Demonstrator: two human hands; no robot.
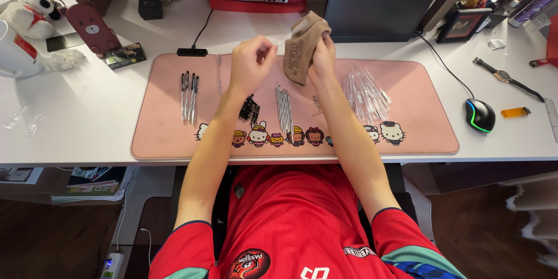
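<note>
I am watching the right hand (321, 52) gripping a tan cloth (304, 45) above the pink mat (163, 133). The left hand (250, 63) is pinching a clear tube (285, 39) running sideways toward the cloth, just beside it.

Dressed in a bright red short-sleeved sports jersey of smooth, slightly shiny cloth. Dark navy trim along each sleeve hem. Teal band and a blue patterned patch on the right sleeve, low at the frame's edge. Round dark badge with red and white on the chest, plus some white lettering beside it, too cut off to make out. Small dark mark higher up near the middle, possibly a logo. Bare forearms, left hand (251, 61) and right hand (323, 53) ungloved, no rings visible.
</note>
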